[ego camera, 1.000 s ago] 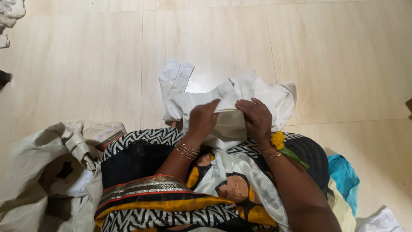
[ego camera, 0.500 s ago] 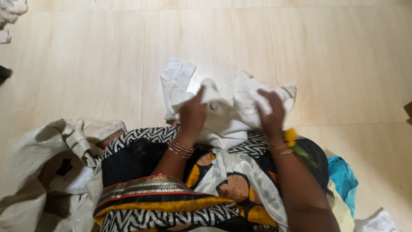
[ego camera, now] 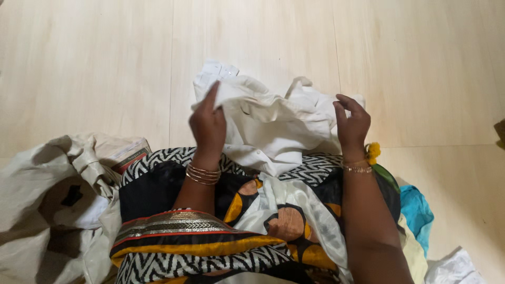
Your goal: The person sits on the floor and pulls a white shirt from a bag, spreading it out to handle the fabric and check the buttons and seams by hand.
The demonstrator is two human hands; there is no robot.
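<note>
Pale wood-look floor spreading across the head view, seams running away from the lap.

Lying crumpled on that floor just beyond the knees: white shirt, its near edge resting against the black-and-white zigzag cloth of the lap, a cuffed sleeve end poking out at its far left corner.

Left hand pinching the shirt's left upper edge, forefinger pointing up along the fabric, grip clamped on the cloth; gold bangles circling the wrist just below the shirt.

Right hand hovering at the shirt's right edge, fingers curled and apart, grip open with no cloth caught in it, fingertips just beside the fabric. Thin bracelet on that wrist, yellow flower sitting right of it, well clear of the shirt.

Lying left of the shirt and nearer the camera: beige sack, mouth gaping, with a small printed packet at its upper rim.

Showing right of the shirt, behind the right forearm: turquoise cloth, and nearer still a white scrap at the frame corner.
</note>
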